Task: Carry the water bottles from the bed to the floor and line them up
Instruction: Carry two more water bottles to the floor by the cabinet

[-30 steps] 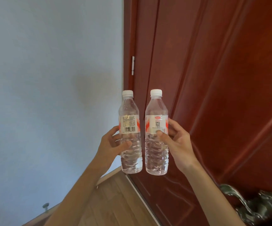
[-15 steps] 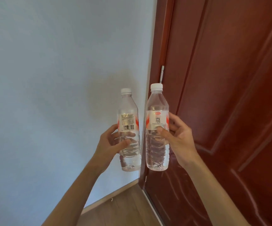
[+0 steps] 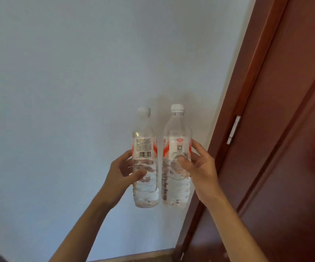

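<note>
I hold two clear water bottles upright and side by side in front of a pale wall. My left hand (image 3: 123,172) grips the left bottle (image 3: 144,148) around its ribbed middle; its barcode label faces me. My right hand (image 3: 200,169) is wrapped around the right bottle (image 3: 177,133), thumb just under its red and white label. Both have white caps and are nearly touching. Neither the bed nor any other bottle is in view.
A dark red wooden door (image 3: 288,148) with a silver hinge (image 3: 233,130) fills the right side. The pale wall (image 3: 67,91) covers the left. A strip of wooden skirting (image 3: 143,257) shows at the bottom edge.
The view has swung left, so the door slid to the right and the wall takes up more of the frame. The floor has almost dropped out of view. Both bottles stay held as before.
</note>
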